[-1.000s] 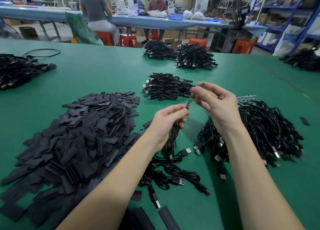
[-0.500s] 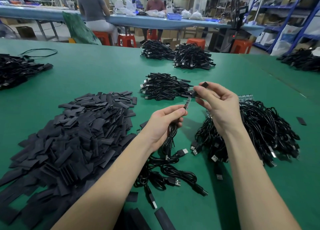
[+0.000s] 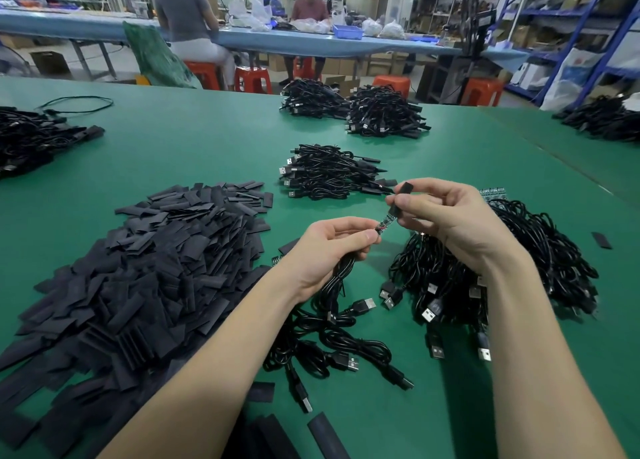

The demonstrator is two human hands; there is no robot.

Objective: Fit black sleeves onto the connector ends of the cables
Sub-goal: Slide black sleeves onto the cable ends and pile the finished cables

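A: What is this place?

B: It is a big workroom with a green table (image 3: 194,153). Far off, two people sit at a long blue table (image 3: 311,44), and shelves (image 3: 568,15) stand at the far right.

A: What lies on the green table?

B: A big pile of flat black sleeves (image 3: 138,268) is at the near left. Heaps of black cables sit in the middle (image 3: 325,173), at the far side (image 3: 381,117) and at the near right (image 3: 540,250).

A: What are the hands doing?

B: The left hand (image 3: 329,250) has its fingers curled round a cable (image 3: 341,275) and pinches it just under the bare end. The right hand (image 3: 450,216) pinches a black sleeve (image 3: 401,199) between thumb and fingers.

A: Which way does the sleeve point?

B: Its long side runs from the near left up to the far right, in line with the cable end (image 3: 383,224). The open low end sits over the tip of that little end. The top pokes out above the fingers.

A: Where is it all?

B: Up in the air, over the middle of the table, between the two hands. The rest of the cable hangs down to loose cables (image 3: 332,347) below.

A: What is different from a moment ago?

B: The sleeve has slid lower onto the end, so less of the bare end shows. The hands are closer together.
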